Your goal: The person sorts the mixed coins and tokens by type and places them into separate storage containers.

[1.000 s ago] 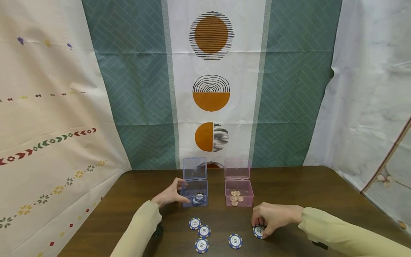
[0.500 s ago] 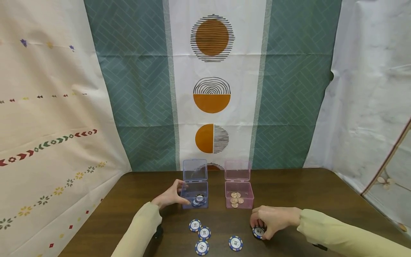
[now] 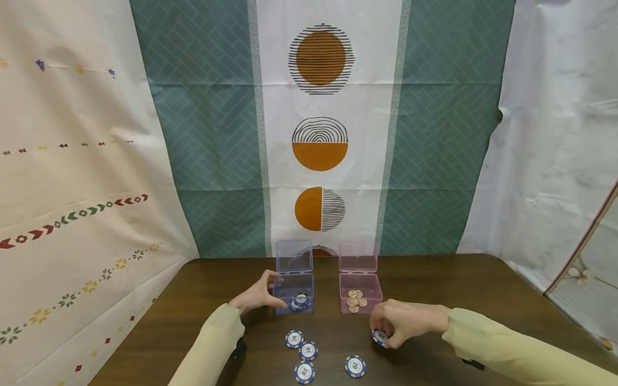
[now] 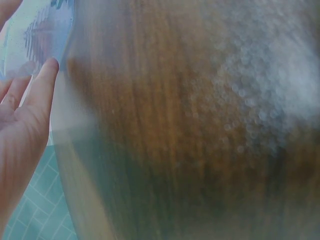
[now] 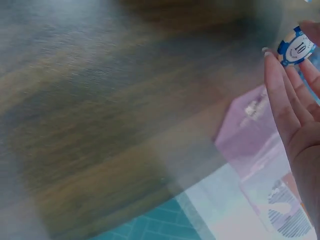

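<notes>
My right hand [image 3: 388,327] pinches a blue and white poker chip [image 3: 380,337] just above the brown table, in front of the pink box [image 3: 360,300]. The right wrist view shows that chip [image 5: 297,47], marked 10, held at my fingertips [image 5: 270,62]. My left hand [image 3: 260,294] grips the left side of the open blue box [image 3: 294,292], which holds several chips; in the left wrist view my fingers [image 4: 42,82] touch the blue box [image 4: 37,35]. The pink box stands open with several copper coins [image 3: 355,300] inside.
Three poker chips [image 3: 304,354] lie in a cluster near the table's front edge, and a fourth chip [image 3: 355,366] lies to their right. Patterned cloth backdrops hang behind and to the left of the table [image 3: 458,289].
My right hand has lifted the chip off the table and carried it a little left and toward the boxes. The left hand has stayed on the blue box.
</notes>
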The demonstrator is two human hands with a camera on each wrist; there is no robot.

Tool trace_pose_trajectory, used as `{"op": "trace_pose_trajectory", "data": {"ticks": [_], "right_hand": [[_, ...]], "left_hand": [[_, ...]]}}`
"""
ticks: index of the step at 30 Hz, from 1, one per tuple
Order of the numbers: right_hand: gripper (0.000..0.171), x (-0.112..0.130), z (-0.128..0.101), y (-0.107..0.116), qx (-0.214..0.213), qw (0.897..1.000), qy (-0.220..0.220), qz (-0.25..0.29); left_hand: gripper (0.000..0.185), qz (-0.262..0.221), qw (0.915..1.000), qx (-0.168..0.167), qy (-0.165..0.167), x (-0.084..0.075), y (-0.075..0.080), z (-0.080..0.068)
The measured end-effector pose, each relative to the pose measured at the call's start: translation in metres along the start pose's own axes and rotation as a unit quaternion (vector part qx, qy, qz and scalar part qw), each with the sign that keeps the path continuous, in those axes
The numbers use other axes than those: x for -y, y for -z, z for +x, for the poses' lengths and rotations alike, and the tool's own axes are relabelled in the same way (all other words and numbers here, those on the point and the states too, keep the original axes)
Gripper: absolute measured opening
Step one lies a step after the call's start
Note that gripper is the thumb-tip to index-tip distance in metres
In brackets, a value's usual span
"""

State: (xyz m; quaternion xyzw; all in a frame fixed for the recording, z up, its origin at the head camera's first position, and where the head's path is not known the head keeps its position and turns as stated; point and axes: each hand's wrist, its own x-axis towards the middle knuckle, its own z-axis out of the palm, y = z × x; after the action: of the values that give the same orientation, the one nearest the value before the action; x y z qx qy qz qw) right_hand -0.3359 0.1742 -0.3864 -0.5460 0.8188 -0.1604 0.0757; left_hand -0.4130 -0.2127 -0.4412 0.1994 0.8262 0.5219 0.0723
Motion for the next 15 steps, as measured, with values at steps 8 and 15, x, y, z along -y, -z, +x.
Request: {"op": "trace_pose_trajectory", "data": {"ticks": [8, 15], "right_hand": [[0.026, 0.0, 0.018, 0.015, -0.032, 0.999, 0.004, -0.01], [0.029, 0.002, 0.034, 0.025, -0.054, 0.998, 0.012, -0.002]], "left_hand": [[0.075, 0.004, 1.0, 0.001, -0.006, -0.003, 0.0, -0.001], [0.076, 0.006, 0.9999, 0.004, -0.01, -0.002, 0.0, -0.001]]}}
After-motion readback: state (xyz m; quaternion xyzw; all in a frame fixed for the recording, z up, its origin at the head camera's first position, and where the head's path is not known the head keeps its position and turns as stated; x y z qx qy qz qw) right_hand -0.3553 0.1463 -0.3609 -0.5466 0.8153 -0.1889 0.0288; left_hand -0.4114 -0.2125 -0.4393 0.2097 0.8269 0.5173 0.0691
